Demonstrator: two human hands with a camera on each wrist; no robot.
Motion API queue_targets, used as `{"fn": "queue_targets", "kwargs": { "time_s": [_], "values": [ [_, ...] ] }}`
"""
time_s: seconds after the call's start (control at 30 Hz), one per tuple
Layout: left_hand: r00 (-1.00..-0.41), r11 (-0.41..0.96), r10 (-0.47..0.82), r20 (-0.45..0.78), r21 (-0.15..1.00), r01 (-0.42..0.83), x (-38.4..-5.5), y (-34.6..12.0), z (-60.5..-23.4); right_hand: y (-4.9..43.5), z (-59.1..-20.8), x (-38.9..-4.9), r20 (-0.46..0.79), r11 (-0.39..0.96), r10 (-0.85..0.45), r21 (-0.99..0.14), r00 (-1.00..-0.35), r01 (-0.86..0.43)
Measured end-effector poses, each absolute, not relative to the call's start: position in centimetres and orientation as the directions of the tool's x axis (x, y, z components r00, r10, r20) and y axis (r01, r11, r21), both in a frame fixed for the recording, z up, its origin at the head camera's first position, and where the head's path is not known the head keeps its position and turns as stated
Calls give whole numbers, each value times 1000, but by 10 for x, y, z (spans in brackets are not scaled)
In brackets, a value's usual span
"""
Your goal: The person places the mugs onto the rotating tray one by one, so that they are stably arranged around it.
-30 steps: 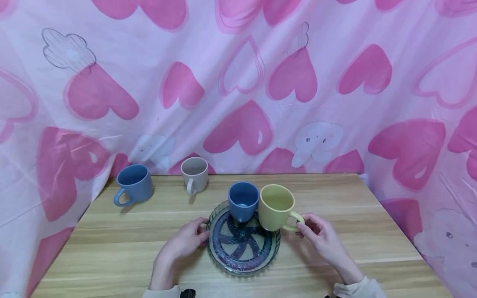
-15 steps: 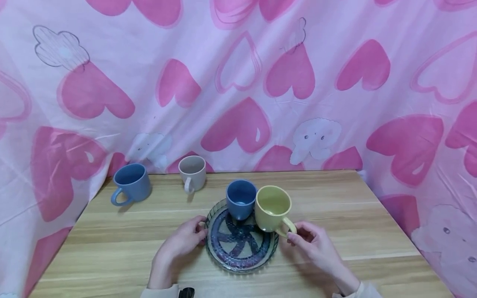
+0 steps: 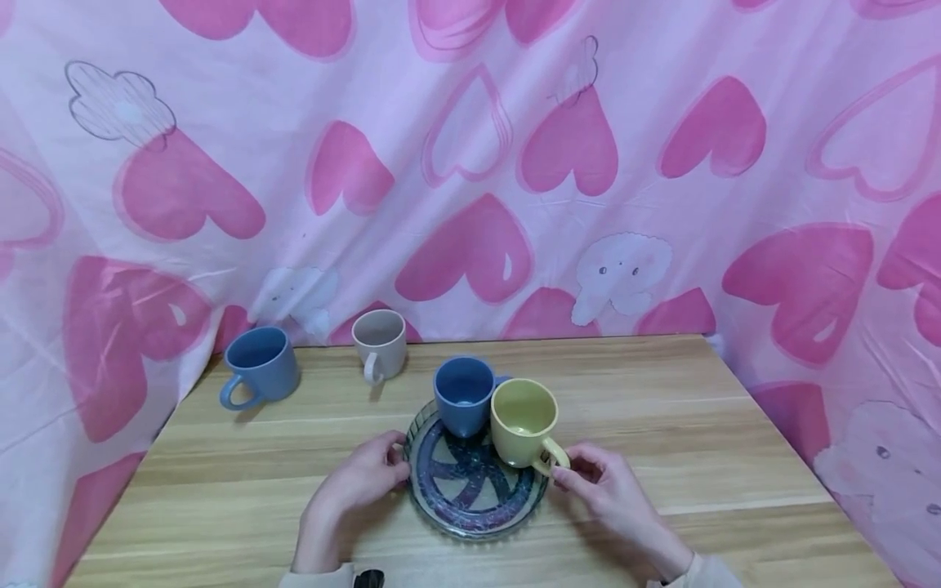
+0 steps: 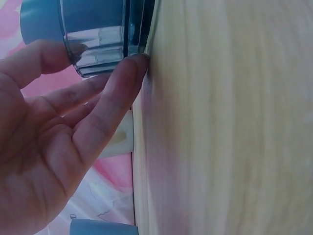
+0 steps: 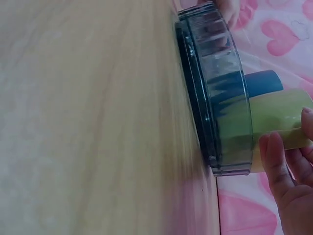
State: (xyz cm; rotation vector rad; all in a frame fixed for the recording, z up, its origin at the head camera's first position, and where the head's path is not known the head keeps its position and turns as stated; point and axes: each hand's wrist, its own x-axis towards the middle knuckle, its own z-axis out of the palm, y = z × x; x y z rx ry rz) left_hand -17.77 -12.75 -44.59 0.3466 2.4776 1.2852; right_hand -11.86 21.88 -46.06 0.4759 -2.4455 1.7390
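A round clear glass dish (image 3: pixel 478 518) with a dark swirl pattern and a ribbed raised wall stands on the table. My left hand (image 3: pixel 363 469) holds its left edge, with the index finger (image 4: pixel 49 56) at the rim and the thumb (image 4: pixel 120 85) lower down by the base. Toward the back of the dish sits a blue mug (image 3: pixel 463 396). Just right of it is a yellow mug (image 3: pixel 518 425), its lower part inside the dish wall (image 5: pixel 222 105). My right hand (image 3: pixel 613 494) pinches the yellow mug's handle. Whether its base touches the dish bottom I cannot tell.
Another blue mug (image 3: pixel 265 363) stands at the back left of the wooden table (image 3: pixel 735 457). A pale grey mug (image 3: pixel 385 343) is to its right, near the back edge. Pink heart-patterned cloth (image 3: pixel 470 122) hangs behind and at both sides.
The yellow mug, in my right hand, has moved left and toward me, farther over the dish. The blue mug in the dish has shifted slightly left. My left hand keeps its place.
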Motion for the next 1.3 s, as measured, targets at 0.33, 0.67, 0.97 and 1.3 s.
{"fn": "queue_targets", "kwargs": {
  "time_s": [0.33, 0.67, 0.97, 1.3],
  "values": [
    [-916, 566, 357, -183, 822, 56, -179, -128, -448, 214, -461, -123, 209, 374, -132, -895, -969, -244],
    [-914, 577, 354, -200, 815, 45, -177, -126, -446, 213, -458, -125, 161, 373, -79, -910, -984, -179],
    [-918, 596, 348, -190, 801, 60, -175, -127, -442, 212, -458, -126, 132, 357, -62, -923, -989, -146],
    [-915, 589, 360, -183, 805, 70, -176, -127, -444, 222, -457, -133, 232, 418, -230, -854, -945, -311]
  ]
}}
